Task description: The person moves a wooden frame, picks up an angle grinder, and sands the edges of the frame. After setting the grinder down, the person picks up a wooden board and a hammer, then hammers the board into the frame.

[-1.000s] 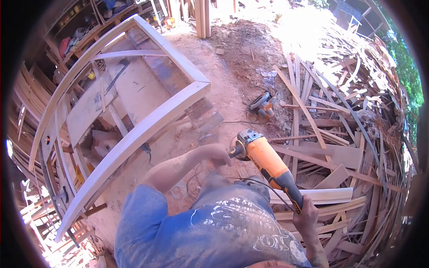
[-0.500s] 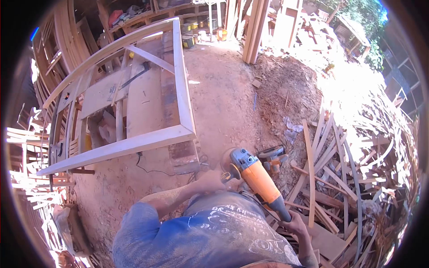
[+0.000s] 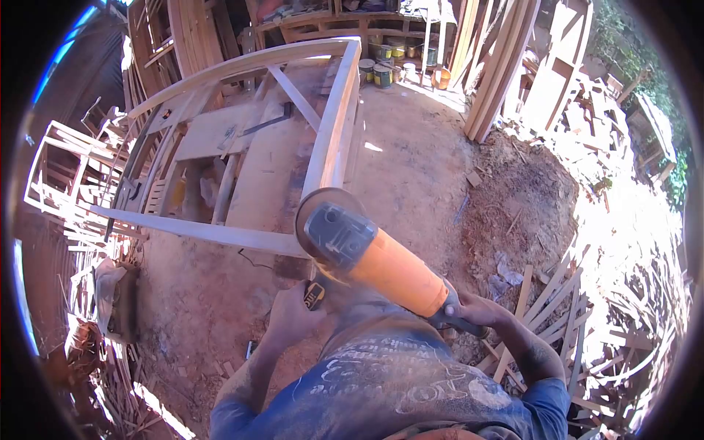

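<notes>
The person is holding an orange angle grinder (image 3: 374, 260) out in front of the chest, with both hands engaged on it. The right hand (image 3: 469, 309) is wrapping closed around the dark rear handle of the tool, at the lower right end of the orange body. The left hand (image 3: 293, 314) is sitting below and left of the grinder head, closed on the black-and-yellow side handle (image 3: 314, 295); the fingers themselves are turned away from the camera, so the exact grip cannot be told. The grinder's grey head and round disc guard (image 3: 323, 209) are pointing up and away from the hands, overlapping in view the near corner of a pale wooden frame (image 3: 331, 139) that is lying just beyond the left hand. The frame's near rail is running off to the left of that hand. Whether the disc is touching the wood cannot be told. Paint cans (image 3: 381, 73) are standing on the ground far beyond both hands, past the frame's far end. A heap of scrap wood strips (image 3: 587, 323) is lying to the right of the right hand. Bare reddish dirt ground (image 3: 198, 301) is lying beneath the left hand.
</notes>
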